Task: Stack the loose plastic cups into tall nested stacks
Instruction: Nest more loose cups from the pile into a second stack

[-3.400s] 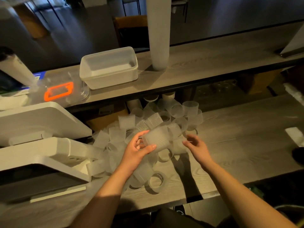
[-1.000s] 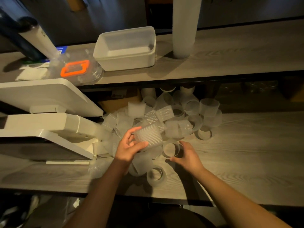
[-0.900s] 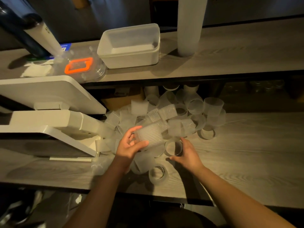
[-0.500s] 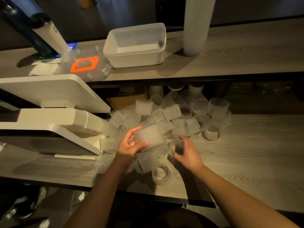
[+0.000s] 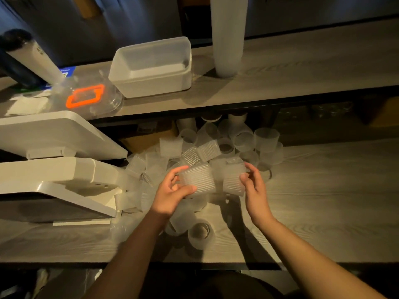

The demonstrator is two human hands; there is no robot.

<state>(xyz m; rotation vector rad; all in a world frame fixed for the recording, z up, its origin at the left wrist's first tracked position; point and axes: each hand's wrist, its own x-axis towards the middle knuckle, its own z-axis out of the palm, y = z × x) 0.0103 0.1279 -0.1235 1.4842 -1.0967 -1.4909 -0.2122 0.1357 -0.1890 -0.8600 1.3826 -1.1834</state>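
Above the lower counter (image 5: 323, 190), over a heap of loose cups (image 5: 216, 147) — short ribbed stack of cups (image 5: 198, 180) gripped on its side in the left hand (image 5: 170, 195), thumb beneath, fingers curled over. Just beside it, single ribbed cup (image 5: 234, 180) pinched by the right hand (image 5: 254, 188), the two nearly touching. Farther out, on the upper shelf (image 5: 302, 67) — white tub (image 5: 151, 67) and tall cup column (image 5: 227, 35).

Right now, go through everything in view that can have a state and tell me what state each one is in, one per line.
left hand: grips a ribbed cup stack, held sideways
right hand: holds a single ribbed cup, lifted off the table
loose cups: heaped, unstacked, some upright, some tipped
tall cup stack: upright on the shelf
white tub: open, looks empty
orange-rimmed lid: lying flat on the shelf
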